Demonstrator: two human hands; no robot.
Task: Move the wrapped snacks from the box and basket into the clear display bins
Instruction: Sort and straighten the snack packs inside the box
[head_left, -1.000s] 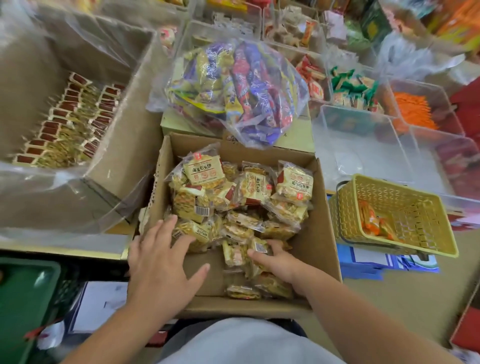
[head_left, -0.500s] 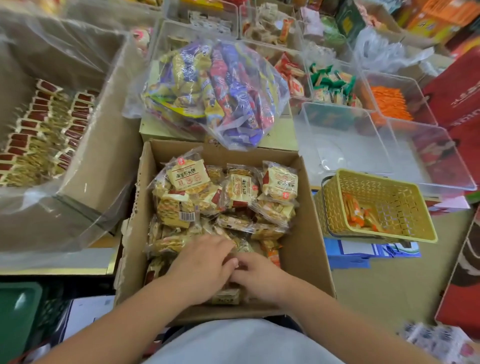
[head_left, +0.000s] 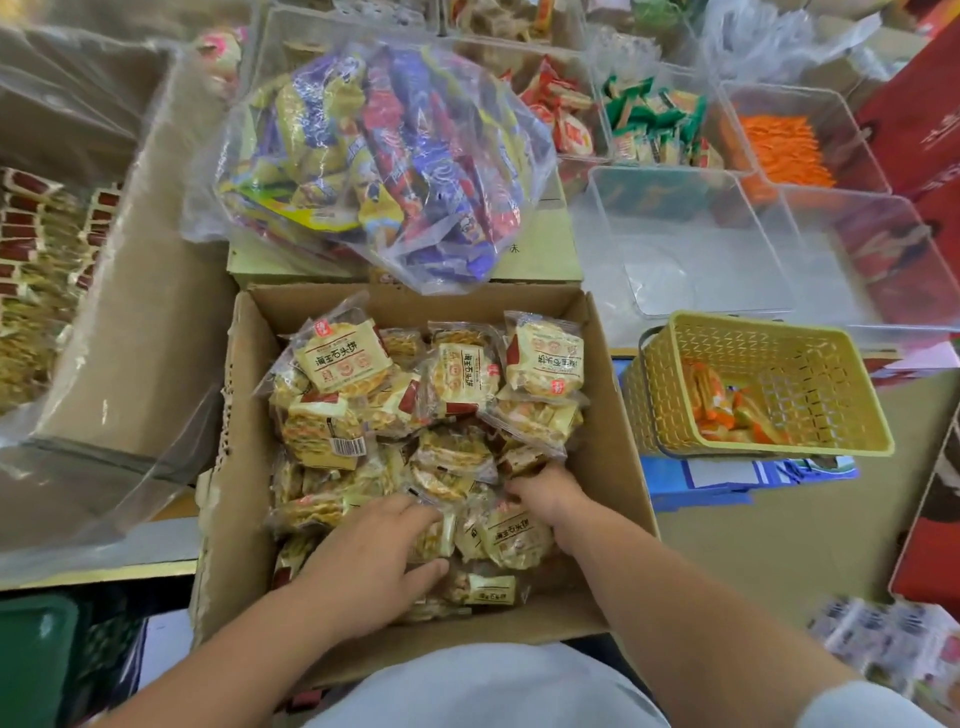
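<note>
- The left hand (head_left: 382, 553) lies flat on the wrapped snacks (head_left: 415, 415) at about 7 o'clock in the cardboard box (head_left: 613, 467), fingers spread and curling down over a packet. A second ago it rested on the box's near-left edge; half a second ago it had come in to meet the other hand at the middle. It presses on packets but whether it has closed round any cannot be told.
- The packets under and between the hands lie differently from a second ago: the near part of the heap has been pulled together, and one printed packet now sits face-up just at 3 o'clock from the left hand.
- The right hand (head_left: 545, 493) has drawn away from the left hand toward 4 o'clock of the box, its fingers hooked under the clear wrappers at the heap's near-right edge. It looks to be gathering, half closed; a firm hold is not shown.
- My judgement: both hands are scooping a bundle and nothing has left the box yet, so the transfer is still at the pick-up step.
- The yellow basket (head_left: 675, 405), at 3 o'clock of the box, holds a few orange packets (head_left: 719, 408), unmoved.
- The empty clear bin (head_left: 675, 239), at 1 o'clock of the box, is the nearest place to drop a load.
</note>
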